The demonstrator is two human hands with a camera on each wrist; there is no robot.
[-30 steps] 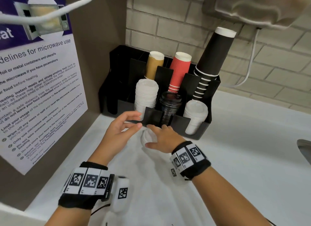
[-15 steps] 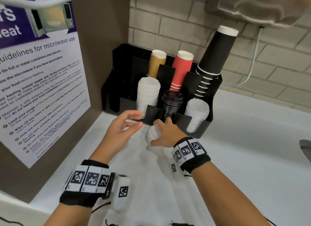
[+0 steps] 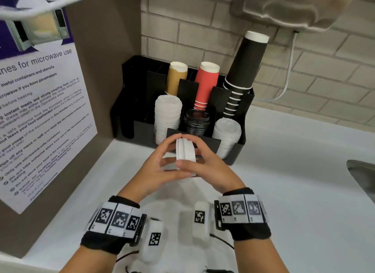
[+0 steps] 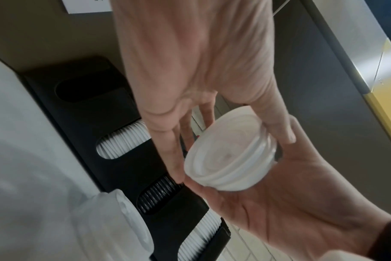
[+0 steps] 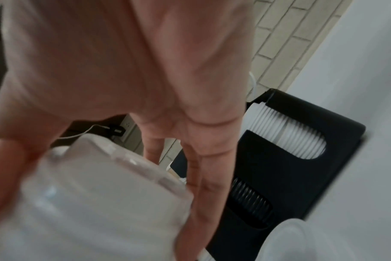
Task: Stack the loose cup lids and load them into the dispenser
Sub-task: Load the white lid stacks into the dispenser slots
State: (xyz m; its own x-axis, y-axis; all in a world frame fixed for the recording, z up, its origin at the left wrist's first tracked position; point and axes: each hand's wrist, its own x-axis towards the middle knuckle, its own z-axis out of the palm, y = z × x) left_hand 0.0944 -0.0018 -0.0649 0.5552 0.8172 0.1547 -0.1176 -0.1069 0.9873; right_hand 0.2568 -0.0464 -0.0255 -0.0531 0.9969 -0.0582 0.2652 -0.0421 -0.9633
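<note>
While both your hands meet in front of the dispenser (image 3: 233,150), they hold a small stack of white lids (image 3: 185,150) between them, lifted off the counter (image 3: 284,171). Your left hand (image 3: 156,169) curls its fingers and thumb round the stack's left face; your right hand (image 3: 207,163) cups the right face, fingertips arched over the top rim and thumb under the bottom. In the head view the stack stands on edge, its rims showing as upright ridges, just in front of the dispenser's low front wall. From the left wrist view the lids (image 4: 230,159) look nested, hollow side toward the camera, pinched by the left hand (image 4: 190,70) above and cradled in the right hand (image 4: 290,203) below. From the right wrist view the lids (image 5: 96,190) are a blur close to the lens.

Behind, the dispenser's front row holds a tall white lid pile (image 3: 167,118) on the left, black lids (image 3: 196,122) in the middle and another white pile (image 3: 227,134) on the right. Its back row holds tan cups (image 3: 176,77), red cups (image 3: 206,85) and black cups (image 3: 245,69). One more loose lid (image 5: 324,243) lies on the counter near the dispenser in the right wrist view. A microwave notice (image 3: 36,114) hangs on the left wall.
</note>
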